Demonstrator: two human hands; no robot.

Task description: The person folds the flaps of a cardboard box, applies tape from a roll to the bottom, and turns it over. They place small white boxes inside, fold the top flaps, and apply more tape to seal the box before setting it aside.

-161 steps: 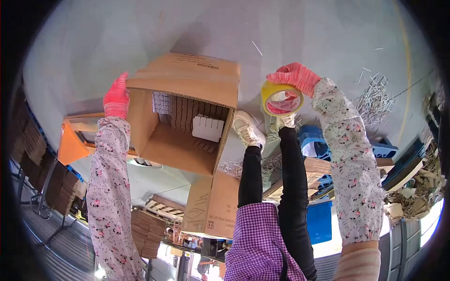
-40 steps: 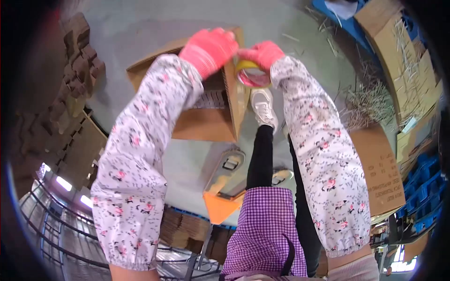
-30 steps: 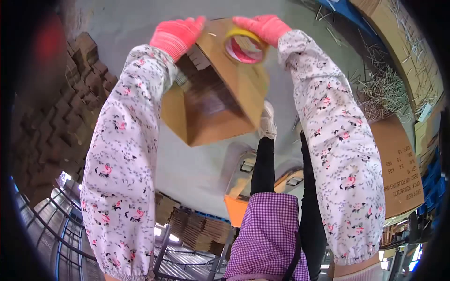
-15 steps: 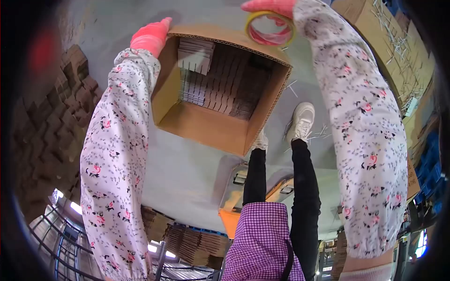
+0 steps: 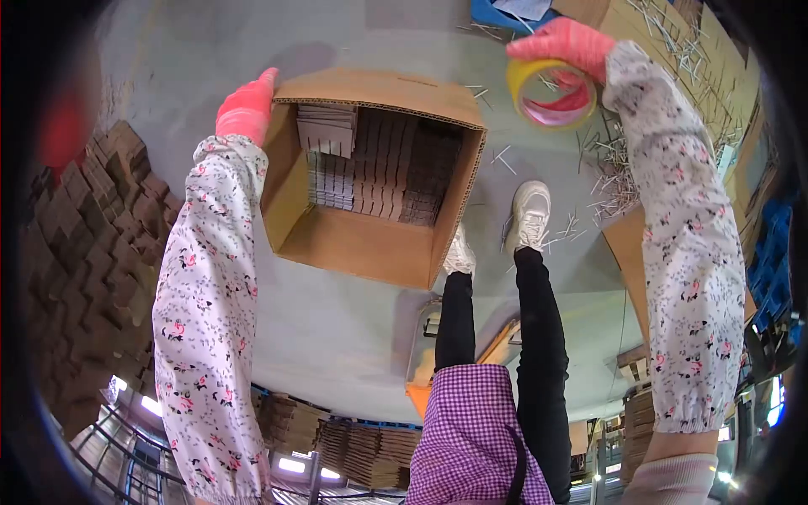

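Observation:
An open cardboard box stands on the floor in front of me, with several stacks of slotted cardboard dividers inside. My left hand, in a pink glove, grips the upper left edge of the box; some of its fingers are hidden by the wall. To the right of the box and apart from it, my right hand, gloved in pink too, is closed on a roll of tape with a yellow outer rim. The roll hangs below the fingers.
Brown cardboard stacks rise at the left. White strips litter the floor on the right, near a large cardboard sheet. An orange-edged pallet jack is behind my legs. A blue crate sits at the top.
My right hand has moved right, away from the box, carrying the tape roll. In the view, the box and my left hand have shifted slightly left and down; the left hand stays on the box.

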